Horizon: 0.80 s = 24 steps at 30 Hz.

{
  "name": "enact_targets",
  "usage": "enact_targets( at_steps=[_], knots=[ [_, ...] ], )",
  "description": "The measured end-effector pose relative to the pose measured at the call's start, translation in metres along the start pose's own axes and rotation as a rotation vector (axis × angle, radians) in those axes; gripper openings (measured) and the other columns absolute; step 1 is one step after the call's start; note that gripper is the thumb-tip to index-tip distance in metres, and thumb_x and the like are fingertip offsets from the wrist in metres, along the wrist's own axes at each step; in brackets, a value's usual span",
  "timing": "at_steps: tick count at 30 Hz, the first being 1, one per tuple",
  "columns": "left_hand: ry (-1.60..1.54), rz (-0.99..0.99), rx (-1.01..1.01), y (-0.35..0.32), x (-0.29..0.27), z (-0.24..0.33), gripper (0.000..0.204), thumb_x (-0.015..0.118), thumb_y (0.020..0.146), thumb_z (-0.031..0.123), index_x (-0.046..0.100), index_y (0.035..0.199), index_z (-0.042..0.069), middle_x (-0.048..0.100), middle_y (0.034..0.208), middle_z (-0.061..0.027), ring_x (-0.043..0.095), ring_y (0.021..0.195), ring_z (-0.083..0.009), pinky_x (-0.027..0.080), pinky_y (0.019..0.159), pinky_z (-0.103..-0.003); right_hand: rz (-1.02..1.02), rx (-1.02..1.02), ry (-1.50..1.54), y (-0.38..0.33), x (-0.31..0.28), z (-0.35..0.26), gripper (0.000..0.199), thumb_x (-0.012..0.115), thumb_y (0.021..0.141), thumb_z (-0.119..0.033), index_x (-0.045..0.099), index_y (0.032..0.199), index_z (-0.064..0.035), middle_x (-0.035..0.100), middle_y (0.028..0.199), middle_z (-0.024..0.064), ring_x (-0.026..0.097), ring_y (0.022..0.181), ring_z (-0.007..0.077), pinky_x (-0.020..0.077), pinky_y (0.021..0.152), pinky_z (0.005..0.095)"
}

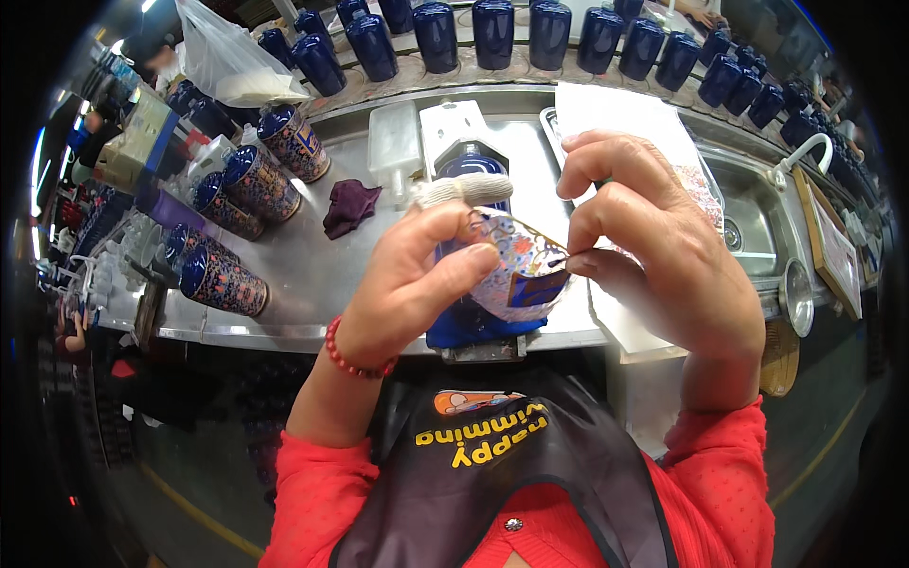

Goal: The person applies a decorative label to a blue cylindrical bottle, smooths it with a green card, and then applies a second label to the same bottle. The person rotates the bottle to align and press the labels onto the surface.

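My left hand (pixel 421 270) is closed in a pinch on the left edge of a thin white sheet with a floral pattern (pixel 516 256), which has a dark blue rectangular patch. Pale fabric covers one or more of its fingers. The right hand (pixel 649 222) pinches the sheet's right edge between thumb and forefinger. Stretched between both hands, the sheet is bent over a glossy dark blue bottle (pixel 471 166). That bottle lies in a metal holder, mostly hidden by the sheet and my left hand. Beneath the sheet, a blue cloth (pixel 485 329) sits at the bench edge.
Decorated blue bottles (pixel 220 275) stand at the left, near a dark purple cloth (pixel 352 206). White paper sheets (pixel 606 104) lie to the right, before a metal sink (pixel 753 227). Plain blue bottles (pixel 493 36) line a curved conveyor at the back.
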<state>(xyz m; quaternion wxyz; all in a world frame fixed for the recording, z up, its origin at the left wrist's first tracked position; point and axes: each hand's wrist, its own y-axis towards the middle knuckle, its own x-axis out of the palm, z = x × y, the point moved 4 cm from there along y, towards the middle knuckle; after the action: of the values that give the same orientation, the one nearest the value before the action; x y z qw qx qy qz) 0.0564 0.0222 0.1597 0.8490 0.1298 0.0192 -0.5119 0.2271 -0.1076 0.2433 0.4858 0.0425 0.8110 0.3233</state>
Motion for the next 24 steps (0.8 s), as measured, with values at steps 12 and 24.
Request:
enact_targets(
  at_steps=[12, 24],
  knots=[
    [0.143, 0.470, -0.004, 0.024, -0.043, -0.101, 0.028, 0.064, 0.098, 0.023, 0.068, 0.083, 0.000, 0.066, 0.086, -0.0078, 0.055, 0.089, -0.0182, 0.043, 0.086, -0.034, 0.075, 0.246, 0.083, -0.006, 0.128, 0.129, 0.021, 0.070, 0.096, -0.018, 0.055, 0.091, -0.0031, 0.057, 0.106, 0.0121, 0.058, 0.101, 0.0296, 0.0484, 0.089, 0.0386],
    [-0.066, 0.577, -0.087, 0.033, -0.052, -0.130, 0.016, 0.065, 0.095, 0.014, 0.063, 0.086, 0.001, 0.065, 0.096, -0.0053, 0.054, 0.093, -0.0146, 0.043, 0.087, -0.034, 0.081, 0.465, 0.313, -0.004, 0.132, 0.156, 0.015, 0.067, 0.094, -0.015, 0.060, 0.095, -0.0013, 0.056, 0.104, 0.0146, 0.056, 0.102, 0.0308, 0.0461, 0.091, 0.0399]
  ],
)
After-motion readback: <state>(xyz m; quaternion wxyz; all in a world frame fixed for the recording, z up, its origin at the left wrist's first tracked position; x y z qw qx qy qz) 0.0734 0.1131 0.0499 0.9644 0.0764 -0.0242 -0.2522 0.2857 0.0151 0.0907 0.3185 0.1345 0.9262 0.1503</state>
